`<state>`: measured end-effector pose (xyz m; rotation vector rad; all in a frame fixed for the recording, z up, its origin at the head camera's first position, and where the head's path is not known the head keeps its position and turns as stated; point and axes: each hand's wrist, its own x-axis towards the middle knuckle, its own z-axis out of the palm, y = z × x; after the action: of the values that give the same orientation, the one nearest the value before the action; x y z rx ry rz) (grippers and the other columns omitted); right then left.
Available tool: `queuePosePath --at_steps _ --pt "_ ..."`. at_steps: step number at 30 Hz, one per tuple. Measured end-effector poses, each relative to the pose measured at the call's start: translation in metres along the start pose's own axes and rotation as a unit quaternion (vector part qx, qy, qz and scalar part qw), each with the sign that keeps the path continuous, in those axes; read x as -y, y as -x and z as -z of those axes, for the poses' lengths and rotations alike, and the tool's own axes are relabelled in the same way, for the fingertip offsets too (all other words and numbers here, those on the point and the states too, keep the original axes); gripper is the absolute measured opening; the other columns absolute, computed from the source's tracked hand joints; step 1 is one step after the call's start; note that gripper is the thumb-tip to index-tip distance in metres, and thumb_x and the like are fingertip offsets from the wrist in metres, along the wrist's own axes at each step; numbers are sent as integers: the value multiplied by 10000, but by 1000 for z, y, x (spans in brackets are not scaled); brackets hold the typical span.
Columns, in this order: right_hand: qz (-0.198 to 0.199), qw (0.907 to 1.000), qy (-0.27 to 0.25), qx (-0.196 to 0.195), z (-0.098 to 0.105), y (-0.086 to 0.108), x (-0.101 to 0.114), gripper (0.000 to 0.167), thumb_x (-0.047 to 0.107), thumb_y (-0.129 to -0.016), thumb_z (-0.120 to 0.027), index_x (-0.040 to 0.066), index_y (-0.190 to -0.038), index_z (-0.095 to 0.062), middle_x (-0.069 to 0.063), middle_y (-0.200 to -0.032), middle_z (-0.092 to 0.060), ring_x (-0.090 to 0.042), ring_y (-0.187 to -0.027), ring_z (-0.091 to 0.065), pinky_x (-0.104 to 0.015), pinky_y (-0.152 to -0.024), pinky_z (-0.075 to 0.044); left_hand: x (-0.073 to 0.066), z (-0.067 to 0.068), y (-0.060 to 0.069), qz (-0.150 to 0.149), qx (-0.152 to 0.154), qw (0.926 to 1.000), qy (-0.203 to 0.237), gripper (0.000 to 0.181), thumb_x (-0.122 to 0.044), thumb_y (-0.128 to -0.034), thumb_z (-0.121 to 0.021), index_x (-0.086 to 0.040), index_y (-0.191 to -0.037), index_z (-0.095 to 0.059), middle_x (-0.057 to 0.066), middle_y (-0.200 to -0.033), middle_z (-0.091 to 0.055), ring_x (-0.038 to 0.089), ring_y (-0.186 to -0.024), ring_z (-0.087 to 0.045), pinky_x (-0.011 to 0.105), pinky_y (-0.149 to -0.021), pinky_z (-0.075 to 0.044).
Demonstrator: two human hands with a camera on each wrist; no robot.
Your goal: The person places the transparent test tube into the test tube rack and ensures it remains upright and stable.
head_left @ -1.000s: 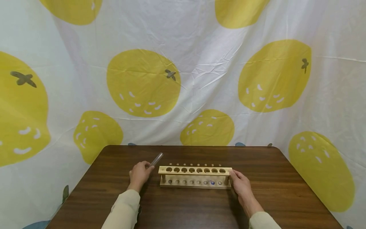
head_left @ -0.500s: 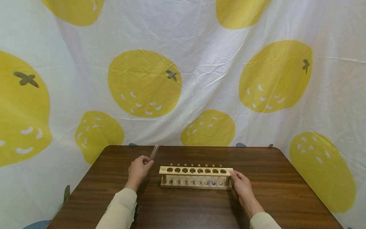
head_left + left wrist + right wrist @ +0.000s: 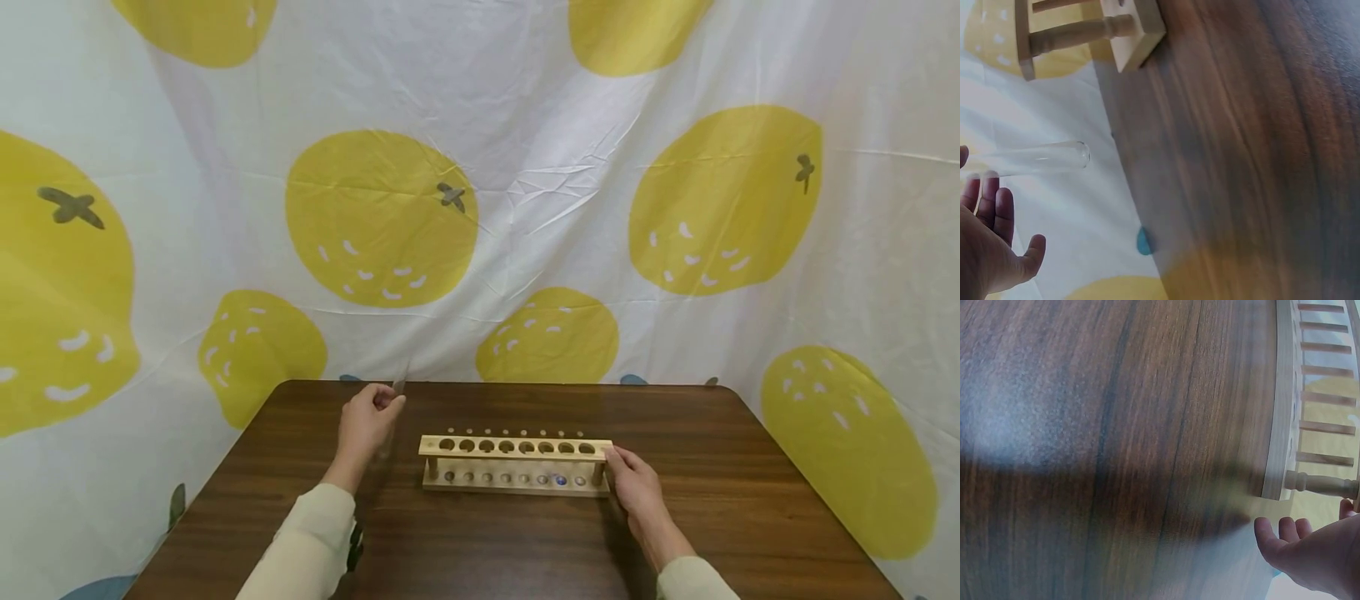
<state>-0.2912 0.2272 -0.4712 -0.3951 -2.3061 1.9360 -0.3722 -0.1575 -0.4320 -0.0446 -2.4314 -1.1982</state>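
My left hand (image 3: 367, 425) is raised left of and beyond the rack, pinching a clear glass test tube (image 3: 1047, 159) between thumb and fingertips. In the left wrist view the tube's rounded end points away from the hand; in the head view it is blurred and faint. The wooden test tube rack (image 3: 517, 456) stands upright on the table, with a row of holes in its top board and matching hollows in the base. One hollow near the right looks blue. My right hand (image 3: 637, 487) holds the right end of the rack's top board; its grip is partly hidden in the right wrist view.
The dark wood-grain table (image 3: 480, 550) carries the rack. A row of short wooden pegs (image 3: 1325, 400) stands along the rack's back. A white cloth with yellow lemons (image 3: 382, 217) hangs just beyond the table's far edge.
My left hand has moved up and away from the rack, carrying the test tube and tipping it from slanted to more upright. The right hand and the rack stay in place.
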Motion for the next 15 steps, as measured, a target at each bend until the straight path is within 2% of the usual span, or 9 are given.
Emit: queuePosePath --at_steps 3,7,15 --pt "20 10000 -11 -24 0 1 0 583 327 -1074 -424 -104 -1463 -372 -330 -1514 -303 -463 -1427 -216 -556 -1147 -205 -5 1 -1 -105 -99 9998 120 281 -285 -909 -722 -37 -1040 -698 81 -923 -693 246 -857 -639 420 -769 -499" --pt "20 10000 -7 -34 0 1 0 585 332 -1071 -429 -104 -1459 -378 -331 -1511 -305 -465 -1425 -220 -555 -1147 -205 -13 2 -2 -134 -79 9996 218 296 -290 -915 -720 -33 -1060 -703 90 -950 -701 246 -879 -642 423 -790 -508" --pt "36 10000 -6 -69 0 1 0 569 317 -1069 -433 -108 -1447 -394 -336 -1498 -323 -460 -1418 -240 -549 -1147 -211 -39 4 -2 -418 -159 9962 742 300 -233 -906 -740 -3 -1094 -701 125 -976 -704 263 -894 -641 408 -807 -517"
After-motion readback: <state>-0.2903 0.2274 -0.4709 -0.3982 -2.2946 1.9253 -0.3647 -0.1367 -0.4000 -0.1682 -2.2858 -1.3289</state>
